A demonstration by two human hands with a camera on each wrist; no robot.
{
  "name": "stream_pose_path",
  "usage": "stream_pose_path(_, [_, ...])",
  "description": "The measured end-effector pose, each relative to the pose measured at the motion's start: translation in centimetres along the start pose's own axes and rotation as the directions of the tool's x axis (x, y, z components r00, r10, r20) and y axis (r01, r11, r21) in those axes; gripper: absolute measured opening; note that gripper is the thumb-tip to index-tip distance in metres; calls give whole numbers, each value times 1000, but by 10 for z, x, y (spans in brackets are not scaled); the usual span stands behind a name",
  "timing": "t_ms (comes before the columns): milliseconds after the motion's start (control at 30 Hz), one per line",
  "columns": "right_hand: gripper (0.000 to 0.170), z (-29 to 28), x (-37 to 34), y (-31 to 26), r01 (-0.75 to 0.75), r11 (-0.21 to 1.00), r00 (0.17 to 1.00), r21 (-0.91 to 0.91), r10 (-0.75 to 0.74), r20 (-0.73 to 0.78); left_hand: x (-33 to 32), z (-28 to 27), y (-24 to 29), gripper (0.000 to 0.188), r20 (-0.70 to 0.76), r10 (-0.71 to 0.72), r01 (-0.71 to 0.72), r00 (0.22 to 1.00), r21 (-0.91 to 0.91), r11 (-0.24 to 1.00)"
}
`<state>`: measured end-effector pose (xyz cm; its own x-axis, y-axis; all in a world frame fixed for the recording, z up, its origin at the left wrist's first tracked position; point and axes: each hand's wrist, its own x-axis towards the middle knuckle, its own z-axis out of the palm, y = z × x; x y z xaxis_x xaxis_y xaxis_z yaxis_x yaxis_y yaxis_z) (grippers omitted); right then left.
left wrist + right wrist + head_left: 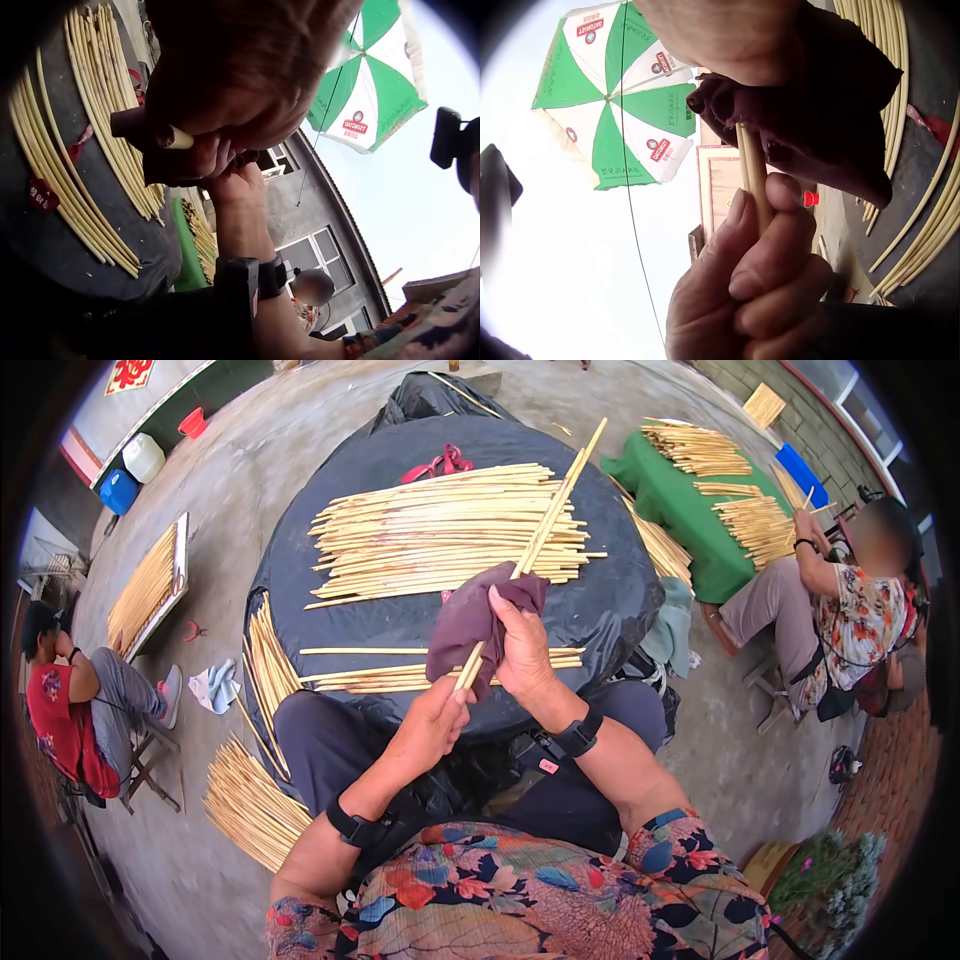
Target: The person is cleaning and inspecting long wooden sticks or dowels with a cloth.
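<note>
Where the held sticks (550, 520) are found, they slant above the bench (380, 455), upper ends towards its far right side; at least two are present. A maroon cloth (460, 625) is wrapped about their lower part. The right hand (520, 650) grips the cloth with the sticks inside it, thumb laid along the top. The left hand (430, 725) is closed narrow, pinching the near ends, which project from the cloth.

Across the middle of the bench, on its black plastic cover, lies a broad layer of sticks (430, 535); a red strap (440, 463) shows at that layer's far edge. A smaller row of sticks (400, 678) lies along the bench's near side. Left of the bench, a loose bundle (250, 810) is noted low down, and a seated person (75, 720) is near a tilted board (181, 555) bearing more sticks. Right of the bench stands a green-draped bench (635, 490) carrying further groups of sticks, with a second seated person (865, 605) beside it. A red bucket (193, 424) stands beyond the bench, to its left.
</note>
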<state>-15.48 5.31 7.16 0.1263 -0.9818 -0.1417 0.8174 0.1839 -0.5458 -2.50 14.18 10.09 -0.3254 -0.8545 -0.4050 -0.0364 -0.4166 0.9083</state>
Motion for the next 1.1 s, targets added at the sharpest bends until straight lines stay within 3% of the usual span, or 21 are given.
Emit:
stream_pose_path(33, [16, -3, 6, -10, 43, 998, 998, -41, -45, -54, -8, -5, -2, 14, -8, -6, 6, 1000, -8, 1000])
stream_pose_path(100, [16, -8, 23, -32, 172, 984, 976, -55, -178, -123, -33, -20, -8, 15, 48, -8, -2, 999, 207, 978])
stream_pose_path(233, [21, -37, 54, -82, 186, 981, 934, -52, -193, -301, -96, -58, -10, 18, 10, 122, -112, 992, 484, 868])
stream_pose_path(300, [25, -79, 77, -108, 169, 986, 981, -2, -169, -91, -128, -83, -16, 17, -18, 83, -55, 996, 610, 791])
stream_pose_path(333, [26, -104, 104, -121, 259, 960, 942, -110, -276, -193, -148, -93, -20, 18, -68, 89, -26, 994, 632, 774])
stream_pose_path(367, [28, -136, 125, -140, 248, 968, 954, -36, -250, -165, -166, -104, -24, 19, -101, 98, -11, 990, 638, 770])
stream_pose_path(433, [32, -107, 82, -135, 213, 976, 973, -36, -209, 97, -206, -123, -37, 21, -287, 106, 53, 952, 495, 867])
stream_pose_path(500, [32, -126, 96, -135, 204, 972, 979, -118, -201, 33, -246, -142, -56, 21, -531, -25, 71, 847, 67, 995])
stream_pose_path(600, [34, -156, 119, -123, 162, 955, 980, -250, -186, -72, -289, -171, -116, 19, -805, 41, -193, 591, -92, 977])
stream_pose_path(633, [34, -165, 126, -119, 158, 942, 978, -296, -190, -85, -297, -175, -139, 19, -817, 35, -201, 576, -100, 974])
stream_pose_path(700, [35, -178, 131, -117, 131, 923, 980, -363, -175, -90, -305, -181, -186, 18, -944, -80, -95, 320, -116, 989])
stream_pose_path(733, [33, -169, 123, -114, 77, 959, 987, -273, -112, -116, -309, -183, -216, 16, -938, -141, -120, 316, -187, 975])
stream_pose_path(833, [29, -152, 113, -119, 64, 957, 964, -281, -132, -230, -307, -185, -285, 15, -936, -267, -14, 228, -278, 961])
stream_pose_path(900, [27, -143, 98, -124, 54, 942, 973, -331, -124, -195, -297, -189, -319, 16, -935, -322, -10, 151, -327, 945])
stream_pose_path(933, [27, -136, 90, -128, 49, 923, 956, -382, -155, -250, -293, -192, -334, 17, -942, -319, 28, 106, -318, 948])
stream_pose_path(1033, [32, -145, 74, -147, 24, 891, 935, -453, -181, -305, -278, -202, -367, 16, -948, -310, -61, 70, -315, 947])
stream_pose_path(1100, [31, -142, 66, -150, 74, 843, 885, -533, -302, -355, -269, -209, -376, 12, -921, -385, -62, 65, -388, 919])
